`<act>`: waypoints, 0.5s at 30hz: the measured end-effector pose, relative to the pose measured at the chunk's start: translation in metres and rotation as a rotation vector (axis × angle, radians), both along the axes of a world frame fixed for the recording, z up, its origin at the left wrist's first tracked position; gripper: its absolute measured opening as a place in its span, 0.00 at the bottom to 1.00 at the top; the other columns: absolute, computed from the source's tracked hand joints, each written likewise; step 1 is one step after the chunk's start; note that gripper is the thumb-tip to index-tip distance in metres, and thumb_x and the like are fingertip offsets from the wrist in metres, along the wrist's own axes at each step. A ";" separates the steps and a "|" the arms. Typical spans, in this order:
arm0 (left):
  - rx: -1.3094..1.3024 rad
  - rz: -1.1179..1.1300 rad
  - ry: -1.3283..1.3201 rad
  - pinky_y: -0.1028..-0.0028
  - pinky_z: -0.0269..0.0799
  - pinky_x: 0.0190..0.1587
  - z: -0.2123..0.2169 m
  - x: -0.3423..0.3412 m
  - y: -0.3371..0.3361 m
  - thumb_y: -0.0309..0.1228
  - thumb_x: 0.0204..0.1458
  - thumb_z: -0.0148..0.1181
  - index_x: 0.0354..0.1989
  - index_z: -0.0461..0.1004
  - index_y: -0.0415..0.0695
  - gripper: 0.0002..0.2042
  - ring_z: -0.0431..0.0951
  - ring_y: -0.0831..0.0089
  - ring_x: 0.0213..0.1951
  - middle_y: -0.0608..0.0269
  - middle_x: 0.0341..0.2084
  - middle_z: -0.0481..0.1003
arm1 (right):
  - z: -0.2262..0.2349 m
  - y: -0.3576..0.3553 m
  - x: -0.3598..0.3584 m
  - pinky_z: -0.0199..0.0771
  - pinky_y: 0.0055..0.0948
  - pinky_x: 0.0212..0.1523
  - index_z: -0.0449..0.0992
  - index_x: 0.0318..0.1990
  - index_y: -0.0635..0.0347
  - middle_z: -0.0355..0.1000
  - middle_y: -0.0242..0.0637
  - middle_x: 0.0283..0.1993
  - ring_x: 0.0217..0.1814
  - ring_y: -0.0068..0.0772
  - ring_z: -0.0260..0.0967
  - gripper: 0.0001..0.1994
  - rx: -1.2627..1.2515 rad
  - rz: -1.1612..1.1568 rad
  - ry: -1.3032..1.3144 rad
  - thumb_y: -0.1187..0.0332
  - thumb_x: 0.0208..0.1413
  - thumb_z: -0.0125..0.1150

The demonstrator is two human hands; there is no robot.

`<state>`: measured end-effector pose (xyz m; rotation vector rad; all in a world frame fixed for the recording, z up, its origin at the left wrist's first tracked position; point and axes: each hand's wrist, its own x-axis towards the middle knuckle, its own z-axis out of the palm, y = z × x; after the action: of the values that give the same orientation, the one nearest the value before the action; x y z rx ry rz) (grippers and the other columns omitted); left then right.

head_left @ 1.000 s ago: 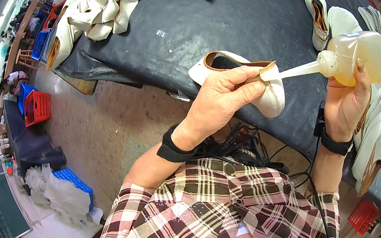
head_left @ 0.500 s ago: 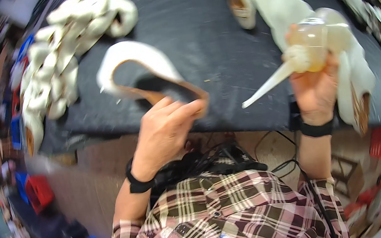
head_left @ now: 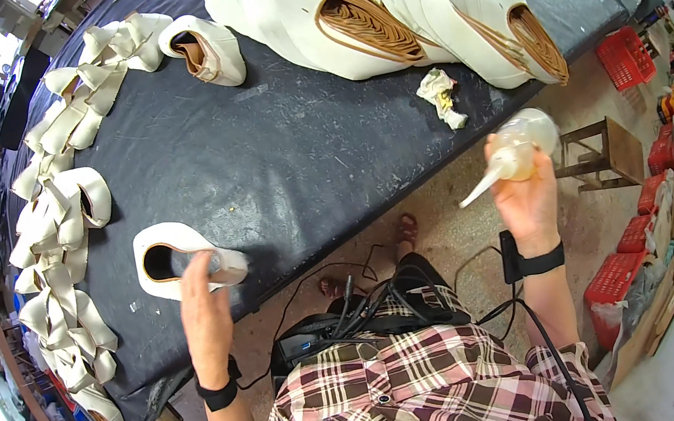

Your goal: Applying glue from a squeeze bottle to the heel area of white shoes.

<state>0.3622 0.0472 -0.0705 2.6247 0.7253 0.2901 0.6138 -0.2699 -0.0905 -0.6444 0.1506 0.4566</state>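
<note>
My left hand [head_left: 204, 306] rests on a cream shoe upper [head_left: 177, 258] with a tan lining, which lies on the black table [head_left: 292, 147] near its front edge. The fingers lie over the upper's right side. My right hand [head_left: 526, 196] is off the table, above the floor, and grips a clear squeeze bottle [head_left: 517, 151] with a long white nozzle pointing down to the left. A black band is on each wrist.
Several cream uppers [head_left: 59, 237] are lined along the table's left edge, and a stack of them [head_left: 412, 13] lies at the far right. A crumpled rag [head_left: 441, 97] is near the front edge. A wooden stool [head_left: 602, 155] and red crates [head_left: 626, 59] stand on the floor to the right.
My left hand has carried the upper down and left onto the table. The right hand with the bottle has pulled back off the table edge. The head has turned.
</note>
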 end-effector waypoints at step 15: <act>-0.044 -0.353 -0.181 0.69 0.67 0.38 -0.048 0.262 -0.162 0.25 0.41 0.54 0.37 0.68 0.42 0.12 0.69 0.59 0.38 0.56 0.38 0.68 | -0.025 -0.060 0.085 0.72 0.32 0.41 0.61 0.47 0.58 0.65 0.36 0.44 0.45 0.33 0.65 0.17 -0.054 -0.020 0.050 0.63 0.51 0.49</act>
<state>0.6243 -0.1150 -0.1184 2.5818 0.2002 0.3948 0.6986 -0.3301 -0.1150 -0.6844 0.2173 0.4505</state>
